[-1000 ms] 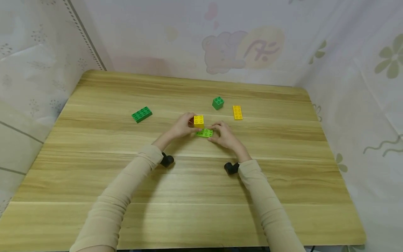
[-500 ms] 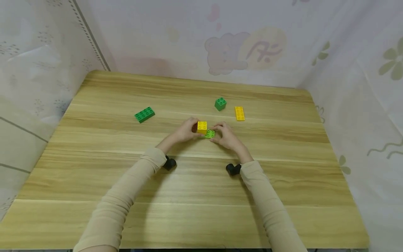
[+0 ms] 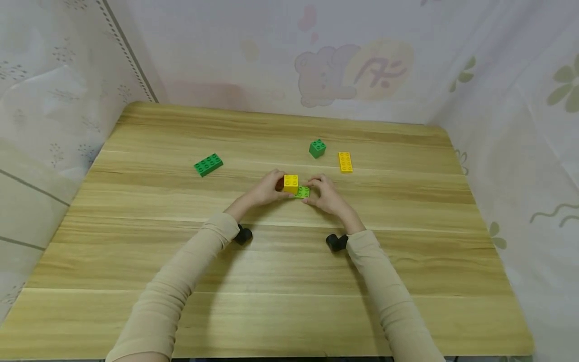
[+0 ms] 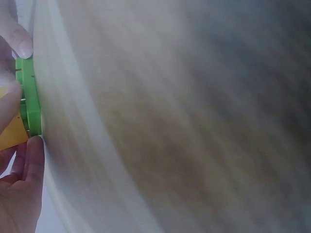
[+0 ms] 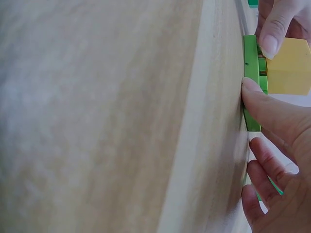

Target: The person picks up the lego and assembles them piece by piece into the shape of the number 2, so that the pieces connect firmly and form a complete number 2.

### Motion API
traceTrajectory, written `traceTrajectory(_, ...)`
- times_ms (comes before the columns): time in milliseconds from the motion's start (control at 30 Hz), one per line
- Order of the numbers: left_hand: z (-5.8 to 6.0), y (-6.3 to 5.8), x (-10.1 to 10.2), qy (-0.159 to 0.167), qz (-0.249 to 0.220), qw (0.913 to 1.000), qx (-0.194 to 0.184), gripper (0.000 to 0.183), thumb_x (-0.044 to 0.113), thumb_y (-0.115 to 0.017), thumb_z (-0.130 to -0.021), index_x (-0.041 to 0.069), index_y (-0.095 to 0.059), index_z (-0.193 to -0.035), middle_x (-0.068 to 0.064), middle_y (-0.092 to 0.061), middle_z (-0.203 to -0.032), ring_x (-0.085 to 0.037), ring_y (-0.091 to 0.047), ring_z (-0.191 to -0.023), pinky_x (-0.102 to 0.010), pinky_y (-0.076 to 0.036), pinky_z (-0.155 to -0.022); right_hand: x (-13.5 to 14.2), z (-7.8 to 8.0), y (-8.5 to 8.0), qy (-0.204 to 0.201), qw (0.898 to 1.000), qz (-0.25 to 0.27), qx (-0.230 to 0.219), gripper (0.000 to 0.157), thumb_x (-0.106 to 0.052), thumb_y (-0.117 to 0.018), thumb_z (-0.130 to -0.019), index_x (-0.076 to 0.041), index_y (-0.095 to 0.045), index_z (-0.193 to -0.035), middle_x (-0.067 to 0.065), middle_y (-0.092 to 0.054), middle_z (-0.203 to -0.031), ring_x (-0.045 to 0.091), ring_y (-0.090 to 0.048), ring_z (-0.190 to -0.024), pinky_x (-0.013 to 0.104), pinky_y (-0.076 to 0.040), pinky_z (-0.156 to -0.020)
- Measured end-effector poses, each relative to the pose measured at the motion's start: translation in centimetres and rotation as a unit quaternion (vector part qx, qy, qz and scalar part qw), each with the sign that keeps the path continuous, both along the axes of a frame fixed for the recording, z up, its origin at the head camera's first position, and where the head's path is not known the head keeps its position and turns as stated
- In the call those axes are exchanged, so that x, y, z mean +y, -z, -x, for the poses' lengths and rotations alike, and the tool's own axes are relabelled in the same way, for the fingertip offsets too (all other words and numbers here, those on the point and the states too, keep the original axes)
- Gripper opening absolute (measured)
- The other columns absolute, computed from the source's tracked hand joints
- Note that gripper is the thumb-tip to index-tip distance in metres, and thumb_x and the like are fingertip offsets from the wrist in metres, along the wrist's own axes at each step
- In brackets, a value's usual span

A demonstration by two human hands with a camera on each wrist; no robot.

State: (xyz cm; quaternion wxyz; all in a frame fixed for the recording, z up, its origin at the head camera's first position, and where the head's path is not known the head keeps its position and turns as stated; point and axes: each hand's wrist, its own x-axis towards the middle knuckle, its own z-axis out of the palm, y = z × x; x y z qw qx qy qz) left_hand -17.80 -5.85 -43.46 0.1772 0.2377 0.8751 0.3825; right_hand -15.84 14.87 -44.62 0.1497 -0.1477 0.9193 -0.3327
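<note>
In the head view my left hand point(image 3: 266, 189) holds a square yellow brick point(image 3: 291, 184) by its sides. Beneath it lies a light-green plate point(image 3: 303, 191) with studs, flat on the table; the brick covers its left part. Studs show in the thin gap between brick and plate in the right wrist view, where the left thumb point(image 5: 274, 36) lies against the brick. My right hand point(image 3: 326, 195) pinches the plate's right end, with the right thumb point(image 5: 262, 99) on its near side. Left fingers point(image 4: 31, 160) reach down near the plate's end in the left wrist view.
On the wooden table point(image 3: 280, 291), a dark-green long brick point(image 3: 208, 165) lies to the left. Farther back stand a green square brick point(image 3: 317, 148) and a flat yellow plate point(image 3: 346, 162). Printed cloth point(image 3: 235, 55) hangs behind the table.
My left hand has lowered the yellow brick slightly toward the light-green plate and to the right over its left studs. The right hand keeps its hold. The head view has shifted slightly.
</note>
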Motion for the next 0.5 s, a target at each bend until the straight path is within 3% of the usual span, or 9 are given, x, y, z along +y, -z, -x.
traceTrajectory(500,0.03,-0.04,-0.11,0.026,0.023,0.9992,0.021,0.044,0.020,-0.069,-0.081,-0.005,-0.053,-0.114,-0.017,-0.053,-0.107,-0.025,-0.053,-0.098,-0.037,-0.046,-0.091,0.11,0.16,-0.03,-0.008,1.000,-0.015,-0.001,0.041,-0.022,-0.067,-0.083,-0.010,-0.058,-0.121,0.012,-0.039,-0.133,0.031,-0.032,-0.126,0.048,-0.027,-0.107)
